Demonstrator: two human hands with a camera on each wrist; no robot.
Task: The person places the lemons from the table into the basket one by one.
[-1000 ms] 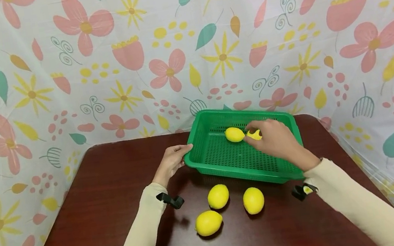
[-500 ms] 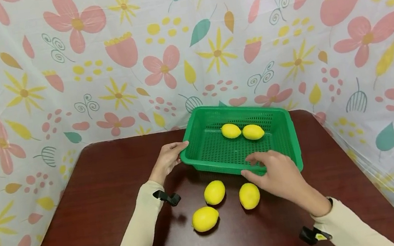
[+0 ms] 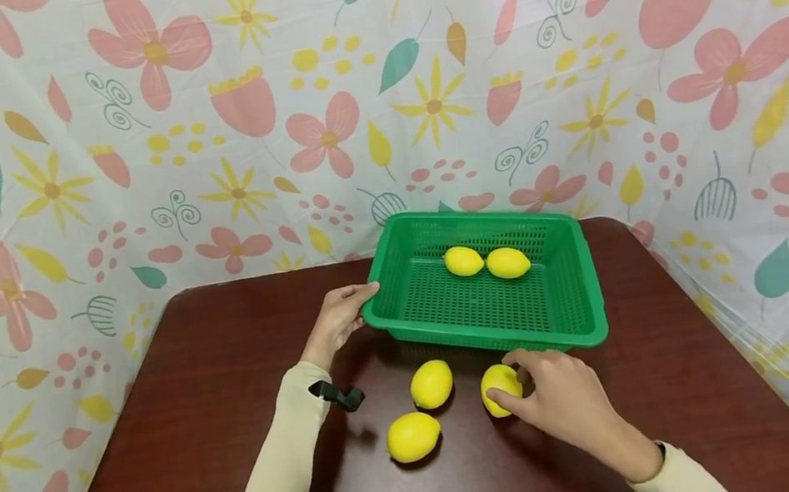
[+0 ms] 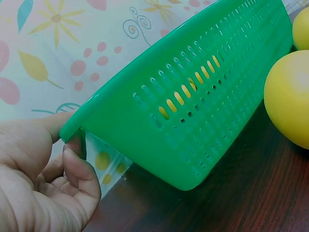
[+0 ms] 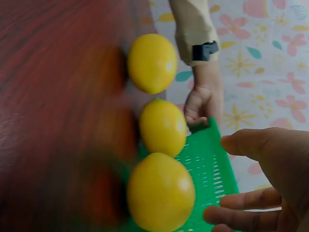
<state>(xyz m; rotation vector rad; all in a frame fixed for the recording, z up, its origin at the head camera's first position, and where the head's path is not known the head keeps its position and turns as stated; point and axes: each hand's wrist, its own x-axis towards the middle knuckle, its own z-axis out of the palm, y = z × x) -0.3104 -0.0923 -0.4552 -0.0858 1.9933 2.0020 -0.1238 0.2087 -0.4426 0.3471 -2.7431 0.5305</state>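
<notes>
My left hand (image 3: 335,321) grips the left rim of a green plastic basket (image 3: 445,335); in the left wrist view the thumb lies over the rim (image 4: 96,99) and fingers curl beneath. Two lemons, one left (image 3: 463,261) and one right (image 3: 508,263), lie inside toward the back. On the table in front, my right hand (image 3: 567,398) is at the rightmost lemon (image 3: 496,378), thumb and fingers spread about it. The right wrist view shows a gap between those fingers and the nearest lemon (image 5: 161,193). Two more lemons, upper (image 3: 432,384) and lower (image 3: 413,437), lie to its left.
The dark reddish-brown table (image 3: 230,370) has a glossy top. Behind and beside it hangs a flower-patterned cloth (image 3: 315,55), close to the basket's back side. A black band with a small mount (image 3: 337,394) sits on the left wrist.
My right hand has let go of a lemon inside the basket, moved back over the front rim and come down to the rightmost table lemon. The left hand keeps its hold on the rim.
</notes>
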